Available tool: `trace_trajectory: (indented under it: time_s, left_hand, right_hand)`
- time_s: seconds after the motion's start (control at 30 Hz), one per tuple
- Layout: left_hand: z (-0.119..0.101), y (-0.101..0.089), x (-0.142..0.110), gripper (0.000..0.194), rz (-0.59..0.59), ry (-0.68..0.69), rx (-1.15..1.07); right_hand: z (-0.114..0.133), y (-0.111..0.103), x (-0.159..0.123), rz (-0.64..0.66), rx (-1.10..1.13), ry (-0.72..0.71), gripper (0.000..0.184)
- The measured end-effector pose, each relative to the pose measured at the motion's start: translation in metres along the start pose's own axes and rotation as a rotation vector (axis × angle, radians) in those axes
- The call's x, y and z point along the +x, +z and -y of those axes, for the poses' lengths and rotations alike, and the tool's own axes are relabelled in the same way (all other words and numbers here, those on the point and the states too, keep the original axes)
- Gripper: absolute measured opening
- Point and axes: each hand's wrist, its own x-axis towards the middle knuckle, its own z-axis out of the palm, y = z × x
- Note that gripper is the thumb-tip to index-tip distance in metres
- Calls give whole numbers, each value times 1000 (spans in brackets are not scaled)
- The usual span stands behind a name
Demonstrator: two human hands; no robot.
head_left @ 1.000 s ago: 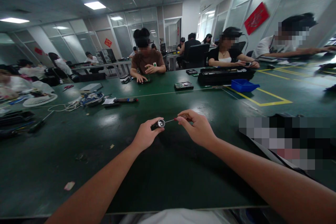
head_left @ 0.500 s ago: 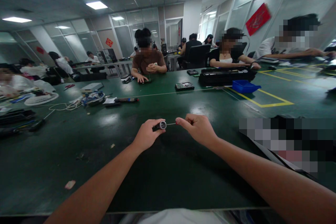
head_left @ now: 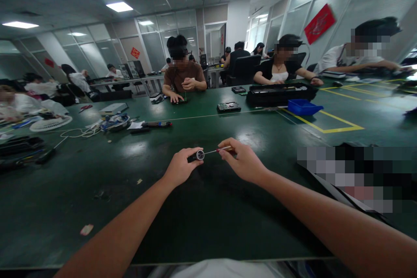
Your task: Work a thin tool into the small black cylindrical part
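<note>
My left hand (head_left: 179, 168) is closed around a short black cylinder (head_left: 195, 156) with a silvery ring at its end, much like a small flashlight. That ringed end is turned to the right and shows a dark inside. Between the fingertips of my right hand (head_left: 246, 161) is a thin screwdriver (head_left: 218, 150) with a red part at the front of its handle. Its slim metal shaft points left, and the tip meets the ringed end; whether it sits inside or only touches, I cannot make out. Both hands are above the green table (head_left: 228, 226).
Ahead lie a hard drive (head_left: 229, 107), a blue tray (head_left: 304, 107) and a long black case (head_left: 282, 94). A dark tool (head_left: 157, 124), a cable bundle (head_left: 115, 122) and a white fan-like grille (head_left: 51, 123) are at left. Co-workers sit across the table, a person in brown (head_left: 185, 76) opposite.
The fingers of my right hand have shifted and loosened on the screwdriver, so more of its handle shows, now tilted slightly upward to the right. The cylinder moved slightly left.
</note>
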Motion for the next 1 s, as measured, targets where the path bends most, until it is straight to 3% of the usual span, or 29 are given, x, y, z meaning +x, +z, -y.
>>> trace_trajectory:
  time_s: [0.27, 0.57, 0.77, 1.0]
  left_hand:
    - [4, 1, 0, 41, 2, 30, 5]
    - [3, 1, 1, 42, 29, 21, 14]
    - [0, 0, 0, 41, 52, 20, 21]
    - [-5, 1, -1, 38, 97, 37, 27]
  right_hand:
    - [0, -1, 3, 110, -54, 53, 35]
    - [-3, 4, 1, -4, -56, -30, 23]
    - [-5, 1, 3, 67, -49, 30, 29]
    - [-2, 0, 2, 21, -84, 33, 28]
